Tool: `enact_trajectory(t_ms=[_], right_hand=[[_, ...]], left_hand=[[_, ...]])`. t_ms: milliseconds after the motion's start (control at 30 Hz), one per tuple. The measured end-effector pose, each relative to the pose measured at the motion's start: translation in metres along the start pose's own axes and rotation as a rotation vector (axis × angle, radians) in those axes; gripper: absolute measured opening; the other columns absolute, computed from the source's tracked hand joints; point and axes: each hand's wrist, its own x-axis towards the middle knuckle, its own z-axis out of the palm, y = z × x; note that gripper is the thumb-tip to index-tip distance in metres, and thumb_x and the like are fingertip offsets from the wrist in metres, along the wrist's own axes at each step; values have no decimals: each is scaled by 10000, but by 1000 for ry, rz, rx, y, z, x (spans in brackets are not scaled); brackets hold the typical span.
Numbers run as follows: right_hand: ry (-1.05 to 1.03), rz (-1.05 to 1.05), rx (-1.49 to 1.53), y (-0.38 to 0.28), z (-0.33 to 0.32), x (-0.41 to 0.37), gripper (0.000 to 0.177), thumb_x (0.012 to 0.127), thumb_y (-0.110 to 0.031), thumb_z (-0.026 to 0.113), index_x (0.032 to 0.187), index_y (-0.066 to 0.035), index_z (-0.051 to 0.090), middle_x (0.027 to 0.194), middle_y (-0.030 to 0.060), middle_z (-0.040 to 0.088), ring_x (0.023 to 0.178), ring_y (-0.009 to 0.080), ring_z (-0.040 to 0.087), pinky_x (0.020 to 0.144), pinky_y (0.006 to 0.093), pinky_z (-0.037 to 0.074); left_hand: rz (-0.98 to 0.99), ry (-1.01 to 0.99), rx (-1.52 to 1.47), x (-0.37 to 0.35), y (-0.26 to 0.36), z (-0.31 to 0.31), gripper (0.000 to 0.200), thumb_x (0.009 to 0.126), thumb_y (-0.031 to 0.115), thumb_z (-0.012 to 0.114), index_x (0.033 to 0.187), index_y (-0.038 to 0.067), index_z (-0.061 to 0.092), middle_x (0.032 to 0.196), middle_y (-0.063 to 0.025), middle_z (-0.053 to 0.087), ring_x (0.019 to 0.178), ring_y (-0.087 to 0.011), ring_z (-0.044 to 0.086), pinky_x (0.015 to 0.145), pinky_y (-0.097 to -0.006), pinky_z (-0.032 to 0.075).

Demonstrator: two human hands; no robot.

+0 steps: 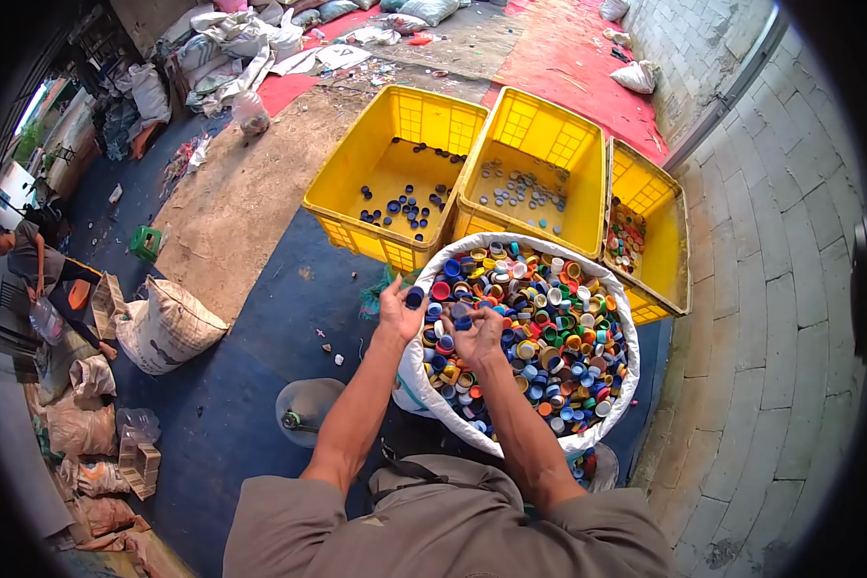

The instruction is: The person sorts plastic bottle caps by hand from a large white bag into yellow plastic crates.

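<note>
My left hand (398, 310) is closed on a dark blue bottle cap (414, 298), over the left edge of a sack with a white rolled rim (410, 371). Above the sack's contents, my right hand (482, 339) has its fingers curled around blue bottle caps (462, 323); their exact number is hard to make out. Mixed bottle caps (549, 356) in many colours fill the sack. Beyond it stand a left yellow crate (366, 241) with dark blue caps, a middle yellow crate (549, 130) with pale and bluish caps, and a right yellow crate (667, 226) with reddish and other caps.
A block wall (761, 318) runs along the right. A clear round container (308, 412) lies on the blue floor sheet (250, 385) to my left. Farther left are a stuffed white sack (169, 328) and a person (39, 260) sitting low. Piled sacks (231, 53) lie at the back.
</note>
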Motion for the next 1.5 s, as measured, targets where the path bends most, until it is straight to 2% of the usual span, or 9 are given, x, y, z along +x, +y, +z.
enact_trajectory(t_ms=[133,233,367,467,633,767,1000,1267,1500], right_hand=[[-395,17,79,-27,95,63,290,712,-111,445,932,78,438,1028,237,548,1063,363,517,1047,506,347],[-185,-61,59,-37,140,60,292,686,-70,459,928,85,404,1237,287,399,1243,412,390,1151,504,224],[-227,-162,132,-36,108,15,785,669,6,459,1378,144,150,1491,348,52,1407,456,128,1143,542,238],[-206,-171,-118,-23,32,-35,687,697,3,484,1350,92,288,1418,302,293,1315,410,358,1091,499,353],[-136,-53,-503,-3,-96,-129,580,728,-17,526,1301,12,447,1261,186,553,1125,285,581,939,391,497],[48,-59,-712,-6,-156,-187,530,778,-14,550,1299,-5,458,1204,145,594,1010,196,619,817,289,512],[250,-289,-775,-42,-187,-219,503,783,-65,597,1267,10,484,1139,126,623,935,164,621,762,254,504],[207,-422,-843,-80,-204,-240,471,772,-15,597,1233,24,508,1092,126,636,1015,180,607,876,297,490],[261,-432,-861,-90,-221,-246,451,792,-30,585,1234,14,509,1076,102,645,939,137,605,793,256,479]], left_hand=[[65,-198,-156,39,66,70,767,898,390,591,1345,-128,246,1396,-252,325,1320,-348,325,1137,-451,236],[109,-197,-109,22,85,88,937,880,392,615,1416,-143,63,1502,-307,119,1415,-402,151,1164,-470,178],[151,-129,49,3,63,51,853,883,377,622,1408,-117,166,1477,-275,228,1387,-387,241,1151,-458,228],[257,-110,325,-14,14,-4,478,902,303,619,1253,12,478,1221,-131,516,1108,-229,490,1004,-383,416],[420,-108,885,-76,-77,-43,434,836,99,705,1214,14,513,989,-47,653,850,-109,599,795,-229,471],[438,-263,1247,-99,-139,-57,454,808,97,734,1205,9,533,912,-58,696,826,-99,615,740,-238,487],[906,-448,1792,-94,-209,-24,535,713,227,801,1154,36,566,922,-70,676,855,-247,560,810,-386,427],[1016,-172,2082,-92,-247,3,590,685,428,804,1050,25,575,877,-120,635,837,-284,544,778,-414,410],[969,-59,2115,-90,-257,5,539,687,417,802,987,39,561,852,-140,625,824,-302,565,752,-427,395]])
